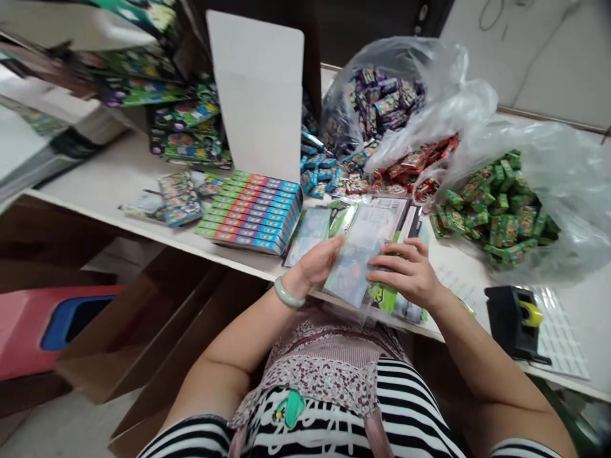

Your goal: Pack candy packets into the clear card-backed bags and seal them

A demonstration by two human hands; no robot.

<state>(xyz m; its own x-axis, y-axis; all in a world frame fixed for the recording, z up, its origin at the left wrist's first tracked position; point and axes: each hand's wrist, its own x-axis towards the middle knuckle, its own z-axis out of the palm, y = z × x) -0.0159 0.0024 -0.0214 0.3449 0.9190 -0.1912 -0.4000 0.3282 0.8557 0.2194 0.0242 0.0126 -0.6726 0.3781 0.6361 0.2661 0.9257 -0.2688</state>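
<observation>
A clear plastic packet (358, 245) with pale printed contents lies tilted at the table's front edge. My left hand (321, 262), with a pale bangle at the wrist, grips its left side between thumb and fingers. Across the packet's right side rest the spread fingers of my right hand (405, 270). Beneath and beside it are more flat packets with green and black print, partly covered by my hands. To the left, another flat packet (311, 230) lies next to a stack of small striped boxes (248, 213) in green, red, purple and blue.
Clear bags hold purple (382, 102), red (420, 159) and green wrapped small boxes (506, 203). Blue ones (319, 172) lie loose nearby. A white board (260, 89) stands behind the stack. A tape dispenser (513, 324) sits at right; open cartons (143, 331) stand below left.
</observation>
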